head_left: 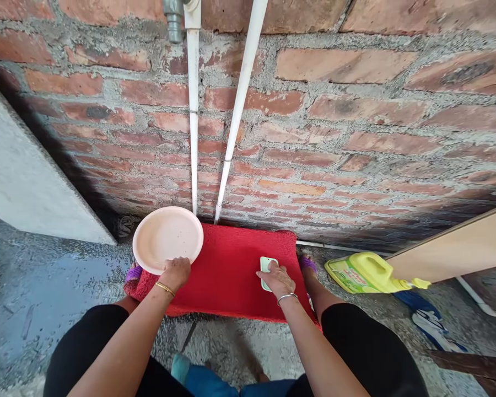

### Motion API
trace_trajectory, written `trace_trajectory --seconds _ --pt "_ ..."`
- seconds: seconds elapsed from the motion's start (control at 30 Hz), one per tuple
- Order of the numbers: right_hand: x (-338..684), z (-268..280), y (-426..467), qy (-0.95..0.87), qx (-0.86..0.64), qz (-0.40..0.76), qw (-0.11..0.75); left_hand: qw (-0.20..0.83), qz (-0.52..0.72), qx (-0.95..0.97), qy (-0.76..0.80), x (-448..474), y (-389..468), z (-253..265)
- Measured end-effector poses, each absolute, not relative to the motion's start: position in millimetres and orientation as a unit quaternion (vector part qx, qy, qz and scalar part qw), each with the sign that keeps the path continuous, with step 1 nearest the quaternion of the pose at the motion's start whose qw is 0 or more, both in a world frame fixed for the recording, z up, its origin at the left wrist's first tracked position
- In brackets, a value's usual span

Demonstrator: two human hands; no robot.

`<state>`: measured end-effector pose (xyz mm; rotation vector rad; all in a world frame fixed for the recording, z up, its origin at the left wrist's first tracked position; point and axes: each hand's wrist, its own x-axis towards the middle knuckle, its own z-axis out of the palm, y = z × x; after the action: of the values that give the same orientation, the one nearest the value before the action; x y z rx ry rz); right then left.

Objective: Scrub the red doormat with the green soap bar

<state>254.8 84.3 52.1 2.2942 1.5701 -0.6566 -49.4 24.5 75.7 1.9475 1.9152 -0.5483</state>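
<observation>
My left hand grips the near rim of a pale pink plastic basin. The basin is tilted toward me over the left end of a red mat, and a few small specks show inside it. The red mat lies spread between my feet, its fuzzy side showing along the edges. On the mat's right half, my right hand is closed over a pale green oblong block with a whitish middle. My fingers hide part of the block, and its underside is out of sight.
A yellow detergent jug lies on its side at the right, near a blue sandal. White pipes run down the brick wall. A grey slab leans at left above wet concrete; a tan board stands right.
</observation>
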Motion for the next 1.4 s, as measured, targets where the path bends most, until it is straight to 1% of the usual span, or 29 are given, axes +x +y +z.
trace_trajectory --seconds 0.17,0.33,0.43,0.53,0.63,0.7,0.77,0.93,1.03,1.1,1.17,1.27,1.33,1.4 --pt "203.8 49.0 84.0 0.608 0.747 -0.250 0.101 0.161 -0.180 0.699 0.673 -49.7 20.2 74.8" --pt "119.5 40.5 93.2 0.648 0.699 -0.291 0.084 0.148 -0.159 0.705 0.675 -51.3 15.7 74.2" --pt "91.3 36.0 98.7 0.670 0.674 -0.299 0.087 0.133 -0.153 0.701 0.684 -53.1 12.4 72.5" --pt "93.2 34.4 101.4 0.671 0.675 -0.289 0.104 0.102 -0.124 0.704 0.692 -52.0 10.4 74.4" --pt "115.9 36.7 98.3 0.635 0.712 -0.278 0.113 0.050 -0.047 0.719 0.692 -43.3 12.4 80.2" --pt "132.5 38.8 91.6 0.608 0.733 -0.283 0.112 0.045 -0.019 0.729 0.683 -32.6 15.4 83.8" --pt "144.4 39.2 82.1 0.590 0.744 -0.294 0.106 0.075 -0.029 0.744 0.664 -19.7 17.6 84.9" --pt "151.7 32.0 61.5 0.590 0.744 -0.303 0.083 0.183 -0.095 0.764 0.611 3.8 11.4 73.5" --pt "156.6 31.0 60.3 0.611 0.727 -0.306 0.066 0.235 -0.125 0.735 0.623 7.5 7.0 65.1" --pt "167.5 32.3 64.0 0.619 0.720 -0.308 0.055 0.261 -0.123 0.703 0.650 11.4 6.9 61.0" --pt "185.8 31.4 69.5 0.631 0.722 -0.282 0.028 0.276 -0.103 0.668 0.683 21.9 8.6 56.8" --pt "223.3 17.8 78.7 0.660 0.730 -0.171 -0.035 0.278 -0.071 0.609 0.739 53.8 12.6 46.4" --pt "249.4 0.0 84.6 0.684 0.721 -0.083 -0.073 0.261 -0.058 0.573 0.774 82.1 15.7 34.8" --pt "271.2 -21.1 89.8 0.711 0.696 -0.027 -0.094 0.229 -0.057 0.549 0.802 109.5 18.7 19.5"
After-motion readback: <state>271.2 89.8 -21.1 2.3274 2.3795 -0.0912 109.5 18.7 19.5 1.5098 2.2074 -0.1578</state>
